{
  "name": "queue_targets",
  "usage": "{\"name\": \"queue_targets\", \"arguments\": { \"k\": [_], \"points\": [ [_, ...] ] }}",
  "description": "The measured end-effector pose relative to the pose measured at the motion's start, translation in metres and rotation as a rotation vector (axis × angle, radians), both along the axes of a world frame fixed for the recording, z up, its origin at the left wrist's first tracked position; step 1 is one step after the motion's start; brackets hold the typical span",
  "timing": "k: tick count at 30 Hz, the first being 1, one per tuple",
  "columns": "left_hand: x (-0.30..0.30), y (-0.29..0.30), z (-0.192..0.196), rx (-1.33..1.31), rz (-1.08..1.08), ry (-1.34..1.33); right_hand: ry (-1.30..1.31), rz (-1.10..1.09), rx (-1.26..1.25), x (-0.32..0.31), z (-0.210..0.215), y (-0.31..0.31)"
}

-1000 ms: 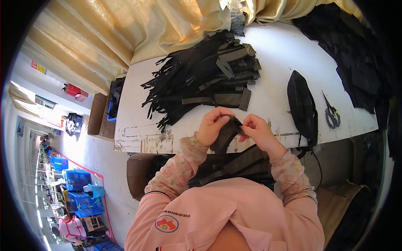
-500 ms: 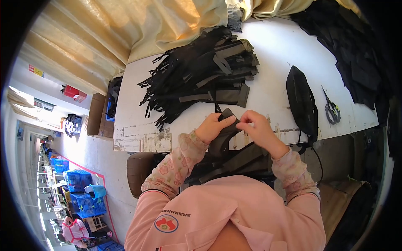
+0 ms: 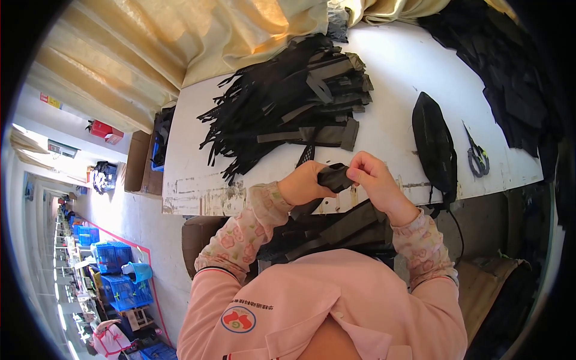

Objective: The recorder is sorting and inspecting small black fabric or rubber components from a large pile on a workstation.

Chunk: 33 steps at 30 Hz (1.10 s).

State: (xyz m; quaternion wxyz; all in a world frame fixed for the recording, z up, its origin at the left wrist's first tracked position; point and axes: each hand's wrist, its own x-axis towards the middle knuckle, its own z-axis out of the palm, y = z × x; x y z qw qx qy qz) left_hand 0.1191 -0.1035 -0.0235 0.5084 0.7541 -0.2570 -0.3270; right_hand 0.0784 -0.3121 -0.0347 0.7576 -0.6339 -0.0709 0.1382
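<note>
Head view: the black strap piece (image 3: 333,177) sits pinched between both hands at the tabletop's (image 3: 396,78) near edge, lifted a little since a second ago. Left hand (image 3: 306,183) fingers wrap its folded end; right hand (image 3: 371,177) fingers pinch the other end. Woven, flat, limp webbing. Behind, a tangled strap pile (image 3: 288,102); toward the right edge, a black pouch (image 3: 433,144) and scissors (image 3: 477,155).

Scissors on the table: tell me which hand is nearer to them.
Right. The right hand is at the table edge, apart from the scissors on its right; the left hand is farther off, beyond the black strap piece.
</note>
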Motion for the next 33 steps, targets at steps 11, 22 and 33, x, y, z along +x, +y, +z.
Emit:
{"name": "queue_targets", "arguments": {
  "k": [11, 22, 33],
  "points": [
    [-0.036, 0.087, 0.007, 0.434, -0.303, -0.174, -0.028, -0.035, -0.682, -0.046, -0.027, -0.100],
    [-0.069, 0.033, -0.056, 0.789, -0.556, -0.285, -0.282, -0.349, -1.115, 0.103, -0.081, -0.042],
    [0.029, -0.004, -0.022, 0.164, 0.364, -1.249, -0.306, -0.159, -0.557, 0.071, -0.065, -0.002]
  ]
}}
